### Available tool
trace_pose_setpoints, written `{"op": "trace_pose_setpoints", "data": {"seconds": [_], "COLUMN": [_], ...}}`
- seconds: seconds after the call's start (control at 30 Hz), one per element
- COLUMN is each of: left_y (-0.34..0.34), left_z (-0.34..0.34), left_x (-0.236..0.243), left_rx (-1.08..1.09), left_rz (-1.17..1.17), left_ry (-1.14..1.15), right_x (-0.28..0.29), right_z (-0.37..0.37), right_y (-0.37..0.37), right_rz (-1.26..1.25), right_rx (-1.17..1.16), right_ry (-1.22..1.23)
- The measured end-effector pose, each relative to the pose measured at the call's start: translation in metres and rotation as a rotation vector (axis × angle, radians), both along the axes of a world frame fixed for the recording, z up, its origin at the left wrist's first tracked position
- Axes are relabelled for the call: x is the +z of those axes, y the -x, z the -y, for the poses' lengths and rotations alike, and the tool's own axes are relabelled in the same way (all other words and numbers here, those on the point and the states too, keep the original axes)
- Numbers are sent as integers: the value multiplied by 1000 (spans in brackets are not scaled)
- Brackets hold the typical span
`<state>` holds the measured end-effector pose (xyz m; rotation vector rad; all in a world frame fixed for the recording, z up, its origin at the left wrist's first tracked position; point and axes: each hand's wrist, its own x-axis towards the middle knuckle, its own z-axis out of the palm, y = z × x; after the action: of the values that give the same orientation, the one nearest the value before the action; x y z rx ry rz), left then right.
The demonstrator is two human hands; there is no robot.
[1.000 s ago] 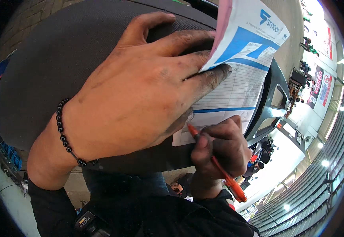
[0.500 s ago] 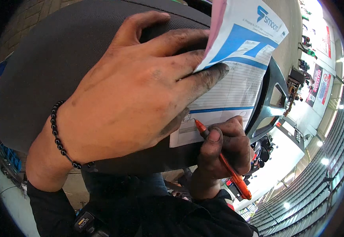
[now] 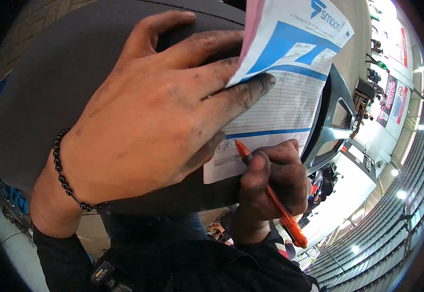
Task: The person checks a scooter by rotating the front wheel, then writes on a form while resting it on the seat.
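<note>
A printed paper form (image 3: 280, 104) with blue bands and ruled lines, pink sheets behind its raised upper part, lies on a black textured seat (image 3: 51, 97). My left hand (image 3: 144, 112), wearing a black bead bracelet, spreads across the seat and the form's left edge. One dark-smudged finger presses on the form's face, while other fingertips go behind the raised part, so the form is held between them. In my right hand (image 3: 280, 180), an orange pen (image 3: 287, 216) is pinched between thumb and fingers. Its tip touches or nearly touches the lower part, beside a scribbled mark.
Dark glossy bodywork (image 3: 336, 117) with cut-outs adjoins the seat on the right. Farther off are a wooden bench (image 3: 360, 114), people, wall banners (image 3: 392, 104) and a ribbed roof with lamps. Paved floor (image 3: 32, 24) shows at upper left. My dark-clothed body is below.
The form and my left hand have shifted slightly left in view. The pen tip has moved a little up and left, and a bit more scribble shows beside it.
</note>
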<state>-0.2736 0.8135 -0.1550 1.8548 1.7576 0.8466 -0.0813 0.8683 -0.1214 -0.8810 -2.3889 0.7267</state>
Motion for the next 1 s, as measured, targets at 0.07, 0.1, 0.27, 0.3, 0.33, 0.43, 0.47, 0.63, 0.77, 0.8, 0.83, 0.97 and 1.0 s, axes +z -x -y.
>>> {"op": "trace_pose_setpoints", "data": {"seconds": [0.07,0.1,0.27,0.3,0.33,0.43,0.47,0.63,0.77,0.8,0.83,0.97,1.0], "left_y": [2,1,1,3,3,0,0,1,2,2,1,0,1], "left_z": [-2,-1,-1,-1,-1,-1,-1,-1,1,1,1,3,2], "left_x": [2,3,5,6,6,5,4,6,5,5,5,2,2], "left_rx": [-27,-21,-25,-29,-31,-25,-20,-29,-42,-36,-32,-18,-18], "left_rz": [-105,-101,-87,-93,-96,-95,-96,-112,-109,-108,-107,-101,-102], "left_ry": [-44,-49,-57,-47,-43,-42,-42,-18,-7,-7,-7,-2,-12], "right_x": [-1,-3,-3,-6,-3,8,7,0,5,6,6,0,1], "right_z": [0,1,-1,-3,-3,-3,-3,-6,-4,-4,-4,-2,-2], "right_y": [0,-5,-1,-2,-4,-8,-8,-7,-12,-10,-8,-5,-5], "right_rz": [7,-11,2,-62,-60,73,72,-33,-26,-25,-12,-1,1], "right_rx": [3,-50,173,142,141,155,156,126,164,164,177,152,152], "right_ry": [1,-3,-103,-73,-74,21,21,56,104,105,92,58,59]}}
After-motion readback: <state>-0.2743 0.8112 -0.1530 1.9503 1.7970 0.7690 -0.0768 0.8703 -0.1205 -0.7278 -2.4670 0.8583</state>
